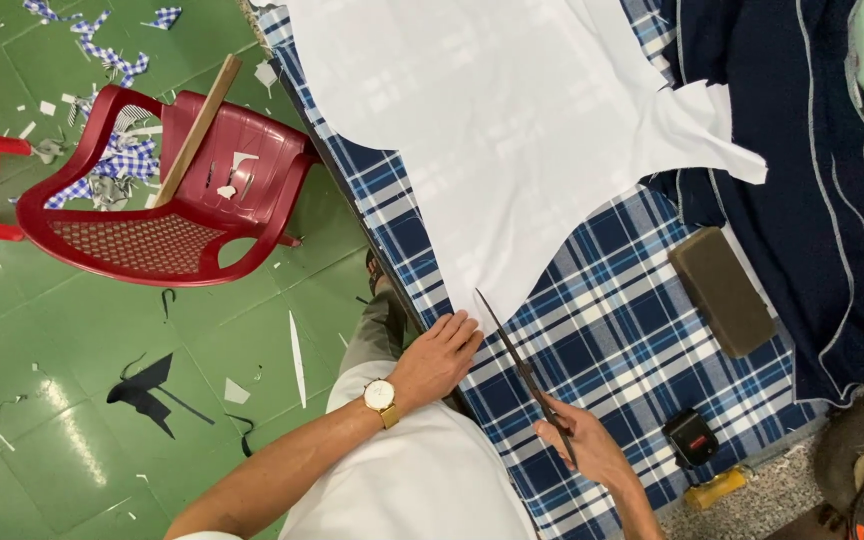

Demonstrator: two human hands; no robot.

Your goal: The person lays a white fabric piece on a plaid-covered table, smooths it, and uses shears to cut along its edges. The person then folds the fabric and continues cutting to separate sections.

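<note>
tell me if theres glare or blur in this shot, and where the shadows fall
Head view: soft glare patches on the green floor and pale light bands across the white pattern sheet; the scissors in the right hand look slightly soft; the left hand is sharp, casting only a faint shadow on the plaid fabric.

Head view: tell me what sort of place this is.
Probably a tailoring or garment cutting workshop: the right hand holds scissors over plaid cloth under a white pattern, and fabric scraps litter the floor.
</note>
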